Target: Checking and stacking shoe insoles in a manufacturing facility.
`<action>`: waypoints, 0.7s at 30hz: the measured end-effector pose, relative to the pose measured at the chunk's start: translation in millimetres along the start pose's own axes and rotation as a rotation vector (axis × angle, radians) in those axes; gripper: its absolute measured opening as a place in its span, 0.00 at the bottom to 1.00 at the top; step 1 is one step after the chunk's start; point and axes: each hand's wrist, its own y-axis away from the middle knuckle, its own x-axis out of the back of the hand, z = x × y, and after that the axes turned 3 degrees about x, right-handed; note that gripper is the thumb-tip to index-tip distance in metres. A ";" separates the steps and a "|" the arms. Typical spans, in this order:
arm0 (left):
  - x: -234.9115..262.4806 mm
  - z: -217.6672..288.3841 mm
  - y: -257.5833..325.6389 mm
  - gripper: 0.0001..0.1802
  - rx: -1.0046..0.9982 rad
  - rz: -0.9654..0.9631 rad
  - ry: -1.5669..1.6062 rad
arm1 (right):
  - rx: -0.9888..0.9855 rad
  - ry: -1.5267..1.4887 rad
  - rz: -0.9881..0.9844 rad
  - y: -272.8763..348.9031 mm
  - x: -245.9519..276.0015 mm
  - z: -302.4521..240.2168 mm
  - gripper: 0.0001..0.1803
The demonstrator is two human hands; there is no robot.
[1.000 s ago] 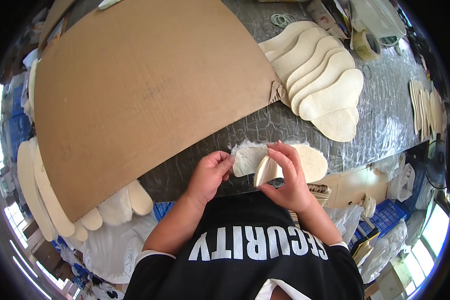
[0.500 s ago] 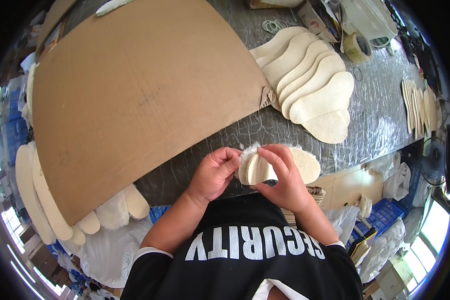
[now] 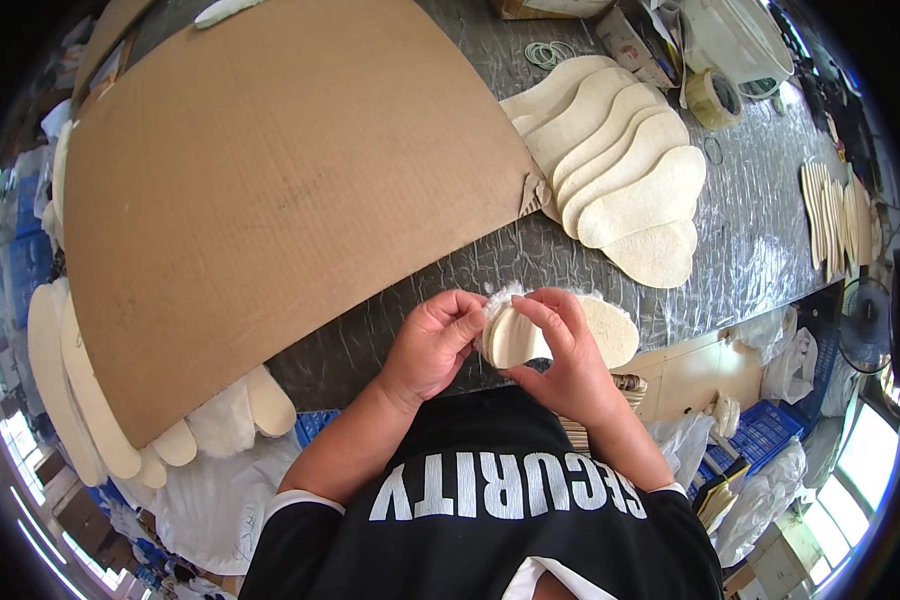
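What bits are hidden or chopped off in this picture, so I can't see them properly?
Head view:
Curled insole: its middle is behind the right hand.
Its fleecy left edge: partly covered by the left hand.
Lower-left insoles: partly covered by the cardboard sheet.
White plastic tub: cut off by the picture's upper edge.

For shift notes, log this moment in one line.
Right hand: holding bent, rounded cream insole | left hand: at its white fluffy edge

Hands: two, left hand [image 3: 432,340] and right hand [image 3: 575,350]. Held insoles [image 3: 613,332]: exact count unclear. Fanned insoles [image 3: 642,200] on desk [image 3: 755,205]: at least six. Large cardboard sheet [image 3: 290,190]: one. Tape roll [image 3: 713,98]: one.
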 end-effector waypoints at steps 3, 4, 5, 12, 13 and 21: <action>2.7 -0.9 0.1 0.06 0.001 -0.006 -0.007 | -0.004 0.005 -0.004 -0.3 0.9 -0.2 0.42; 3.7 -0.9 0.0 0.06 0.003 -0.017 -0.012 | -0.007 0.003 -0.008 -0.6 1.2 -0.4 0.42; 3.5 -1.0 0.3 0.06 0.003 -0.017 -0.013 | -0.010 0.001 -0.013 -0.6 1.1 -0.4 0.41; -4.9 2.2 2.9 0.05 0.005 -0.012 0.008 | -0.002 0.003 -0.001 1.3 -1.2 -0.3 0.41; -5.4 2.2 3.3 0.04 0.001 -0.007 0.006 | -0.004 -0.002 -0.001 1.6 -1.6 -0.3 0.41; -7.0 1.2 4.3 0.04 -0.016 0.024 -0.049 | 0.013 0.017 0.037 2.8 -8.7 0.7 0.41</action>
